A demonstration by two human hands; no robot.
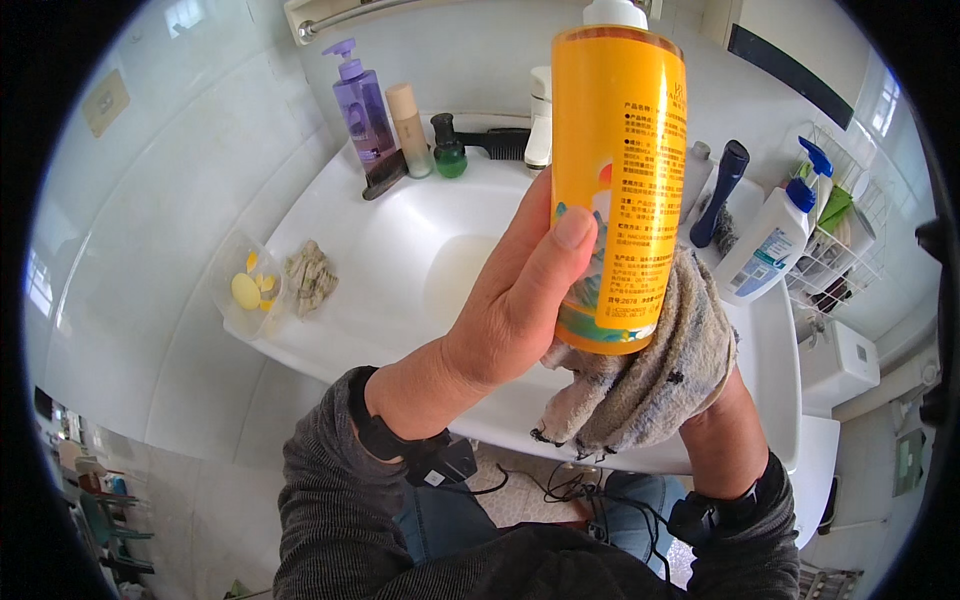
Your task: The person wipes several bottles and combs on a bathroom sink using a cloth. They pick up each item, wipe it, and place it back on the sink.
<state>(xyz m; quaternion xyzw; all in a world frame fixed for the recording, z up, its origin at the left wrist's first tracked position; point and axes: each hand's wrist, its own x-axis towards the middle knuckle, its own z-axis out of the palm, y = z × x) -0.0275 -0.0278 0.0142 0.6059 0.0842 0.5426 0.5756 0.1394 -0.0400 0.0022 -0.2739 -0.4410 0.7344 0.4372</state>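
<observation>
My left hand (520, 290) is wrapped round a yellow-orange pump bottle (625, 190) with a white top, held upright above the sink. Its thumb lies across the front and the other fingers are hidden behind. A grey-beige towel (650, 385) hangs bunched against the lower right side of the bottle. My right hand (712, 400) holds this towel from below; the cloth covers most of its fingers. Under both hands spreads the white sink (390, 300), whose basin is partly blocked from view by my left arm.
Along the back rim stand a purple pump bottle (366, 110), a beige-capped tube (408, 130), a green bottle (449, 150) and a black comb (495, 143). A crumpled rag (312, 278) and a clear soap container (232, 300) lie left. White bottle (765, 245) and wire basket (850, 255) stand right.
</observation>
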